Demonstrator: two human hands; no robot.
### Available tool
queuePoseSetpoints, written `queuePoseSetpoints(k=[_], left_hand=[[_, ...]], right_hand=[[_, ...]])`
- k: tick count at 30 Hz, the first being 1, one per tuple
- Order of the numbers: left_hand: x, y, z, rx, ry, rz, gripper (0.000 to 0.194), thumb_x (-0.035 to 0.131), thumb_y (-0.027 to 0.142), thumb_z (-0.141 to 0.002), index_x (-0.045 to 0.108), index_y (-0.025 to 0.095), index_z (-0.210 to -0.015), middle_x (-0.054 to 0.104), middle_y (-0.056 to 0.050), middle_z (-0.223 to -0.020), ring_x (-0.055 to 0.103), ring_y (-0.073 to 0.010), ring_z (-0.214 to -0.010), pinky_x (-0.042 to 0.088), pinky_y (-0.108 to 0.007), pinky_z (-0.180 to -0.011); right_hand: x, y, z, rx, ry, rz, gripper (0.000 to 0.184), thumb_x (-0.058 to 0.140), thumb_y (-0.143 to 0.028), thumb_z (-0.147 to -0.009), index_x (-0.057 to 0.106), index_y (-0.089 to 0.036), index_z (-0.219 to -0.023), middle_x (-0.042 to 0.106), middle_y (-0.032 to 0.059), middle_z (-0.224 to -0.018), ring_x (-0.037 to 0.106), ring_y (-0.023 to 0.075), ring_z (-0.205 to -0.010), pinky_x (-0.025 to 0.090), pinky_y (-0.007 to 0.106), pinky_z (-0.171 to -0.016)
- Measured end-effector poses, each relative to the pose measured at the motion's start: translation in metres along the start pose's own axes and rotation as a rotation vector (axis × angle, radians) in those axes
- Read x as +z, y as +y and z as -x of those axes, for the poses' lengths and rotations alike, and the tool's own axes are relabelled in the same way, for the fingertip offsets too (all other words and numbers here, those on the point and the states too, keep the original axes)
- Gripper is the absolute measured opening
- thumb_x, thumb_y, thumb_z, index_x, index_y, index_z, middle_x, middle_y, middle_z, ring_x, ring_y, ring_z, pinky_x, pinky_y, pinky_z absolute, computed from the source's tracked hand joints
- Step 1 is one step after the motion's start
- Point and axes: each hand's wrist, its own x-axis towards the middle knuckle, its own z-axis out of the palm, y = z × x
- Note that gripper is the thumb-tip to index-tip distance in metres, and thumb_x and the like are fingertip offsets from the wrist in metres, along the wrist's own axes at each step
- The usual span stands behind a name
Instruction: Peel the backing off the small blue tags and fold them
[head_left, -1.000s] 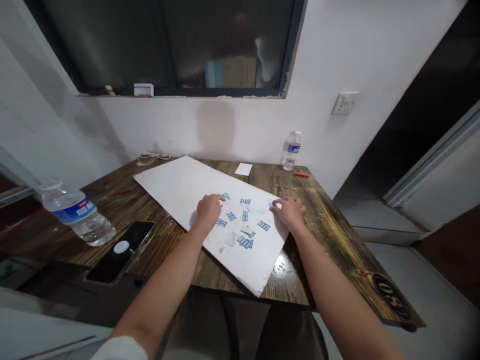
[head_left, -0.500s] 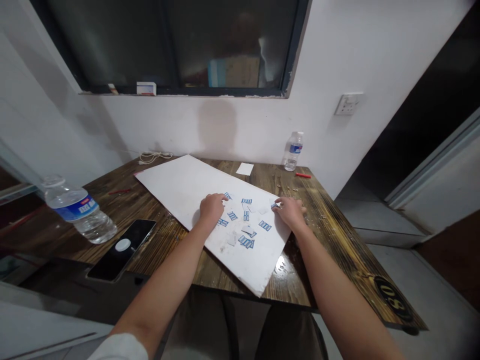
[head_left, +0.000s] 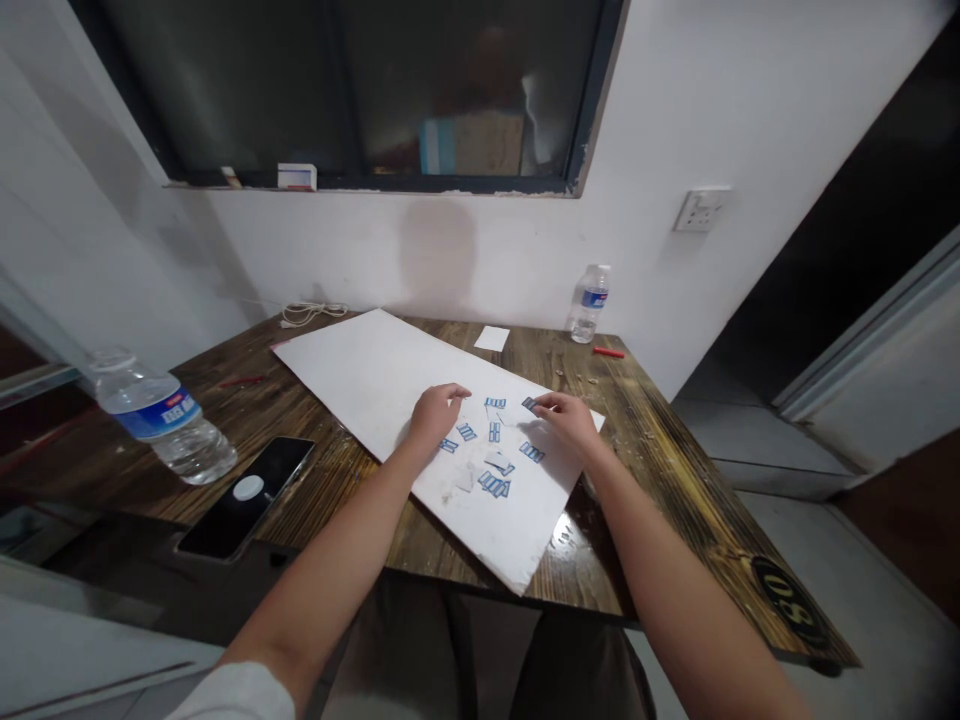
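Observation:
A white board (head_left: 352, 360) lies slanted across the wooden table, with several small paper pieces on it, some printed with blue-outlined bars. My right hand (head_left: 568, 418) pinches a blue-patterned paper piece (head_left: 529, 404) between thumb and fingers, just over the board's right part. Over the middle of the board, my left hand (head_left: 437, 413) has its thumb and fingertips together; what they hold, if anything, is hard to see. Between and below the hands are an upright-printed piece (head_left: 494, 432), another patterned piece (head_left: 532, 452) and an overlapping cluster (head_left: 495, 485).
A water bottle (head_left: 161, 415) and a phone (head_left: 244, 500) with a white disc on it are on the left. Toward the wall are a coiled white cable (head_left: 313, 313), a white paper square (head_left: 492, 338), a second bottle (head_left: 590, 304) and a red pen-like object (head_left: 608, 352).
My right hand has lifted a patterned piece and moved it left. My left hand has shifted slightly right; the piece by its fingertips no longer shows. The view has drifted slightly.

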Motion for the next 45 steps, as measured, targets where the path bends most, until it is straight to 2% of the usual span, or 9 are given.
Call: queuePoseSetpoints(k=[4,8,12,14,17,22,27,35,45], left_hand=[[0.006,0.008,0.002,0.050,-0.068,0.146,0.020,0.056,0.027,-0.084,0.073,0.021,-0.094,0.072,-0.004,-0.097,0.064,-0.0179,-0.087,0.049,-0.029,-0.080],[0.007,0.016,0.010,0.140,-0.263,0.230,0.027,0.066,0.035,-0.077,0.072,0.022,-0.100,0.071,-0.006,-0.098,0.064,-0.0190,-0.089,0.048,-0.028,-0.073],[0.010,0.020,0.016,0.165,-0.343,0.202,0.015,0.066,0.031,-0.075,0.073,0.020,-0.083,0.071,-0.005,-0.081,0.062,-0.0177,-0.077,0.046,-0.028,-0.069],[0.011,0.019,0.015,0.136,-0.327,0.207,0.015,0.064,0.031,-0.075,0.071,0.018,-0.076,0.069,-0.004,-0.075,0.060,-0.0167,-0.072,0.045,-0.028,-0.066],[0.013,0.015,0.010,0.062,-0.228,0.296,0.017,0.063,0.032,-0.073,0.068,0.017,-0.078,0.067,-0.003,-0.073,0.058,-0.0153,-0.068,0.043,-0.027,-0.062],[0.017,0.007,0.002,-0.039,-0.067,0.407,0.018,0.061,0.034,-0.072,0.064,0.017,-0.079,0.063,-0.001,-0.070,0.056,-0.0136,-0.064,0.042,-0.025,-0.061],[0.021,0.005,0.003,-0.073,-0.044,0.409,0.020,0.061,0.035,-0.072,0.064,0.018,-0.081,0.064,-0.002,-0.073,0.057,-0.0145,-0.069,0.043,-0.025,-0.062],[0.028,-0.001,0.001,-0.075,-0.017,0.416,0.016,0.062,0.031,-0.073,0.065,0.018,-0.081,0.066,-0.001,-0.074,0.059,-0.0146,-0.069,0.044,-0.025,-0.064],[0.029,-0.001,0.003,-0.031,0.017,0.349,0.016,0.062,0.031,-0.074,0.066,0.017,-0.082,0.065,-0.001,-0.073,0.059,-0.0148,-0.070,0.045,-0.026,-0.066]], right_hand=[[0.010,-0.014,0.009,-0.120,-0.131,-0.046,0.026,0.065,-0.041,-0.070,0.072,-0.019,-0.080,0.069,0.0021,-0.073,0.054,0.0151,-0.063,0.040,0.027,-0.061],[0.015,-0.025,0.018,-0.217,-0.219,-0.020,0.022,0.065,-0.040,-0.072,0.071,-0.021,-0.080,0.068,0.0010,-0.073,0.053,0.0143,-0.064,0.040,0.026,-0.062],[0.018,-0.029,0.021,-0.280,-0.244,-0.029,0.023,0.066,-0.043,-0.072,0.066,-0.021,-0.078,0.066,-0.0002,-0.073,0.053,0.0139,-0.066,0.039,0.026,-0.063],[0.018,-0.027,0.020,-0.274,-0.231,-0.040,0.027,0.068,-0.045,-0.071,0.062,-0.020,-0.080,0.064,-0.0011,-0.072,0.052,0.0136,-0.065,0.039,0.025,-0.062],[0.017,-0.025,0.021,-0.271,-0.269,-0.011,0.034,0.073,-0.044,-0.067,0.059,-0.021,-0.087,0.063,-0.0021,-0.077,0.051,0.0131,-0.065,0.039,0.025,-0.062],[0.016,-0.026,0.026,-0.398,-0.390,0.213,0.036,0.083,-0.037,-0.059,0.066,-0.021,-0.086,0.064,0.0013,-0.090,0.053,0.0182,-0.085,0.040,0.027,-0.075],[0.018,-0.029,0.029,-0.473,-0.522,0.343,0.037,0.083,-0.039,-0.062,0.074,-0.028,-0.097,0.064,0.0050,-0.096,0.051,0.0228,-0.093,0.038,0.033,-0.082],[0.020,-0.034,0.033,-0.440,-0.492,0.335,0.026,0.081,-0.029,-0.066,0.074,-0.028,-0.091,0.065,0.0040,-0.095,0.051,0.0232,-0.094,0.039,0.034,-0.082],[0.031,-0.049,0.047,-0.525,-0.436,0.309,0.020,0.076,-0.023,-0.072,0.072,-0.026,-0.092,0.066,0.0037,-0.097,0.048,0.0225,-0.094,0.036,0.036,-0.084]])
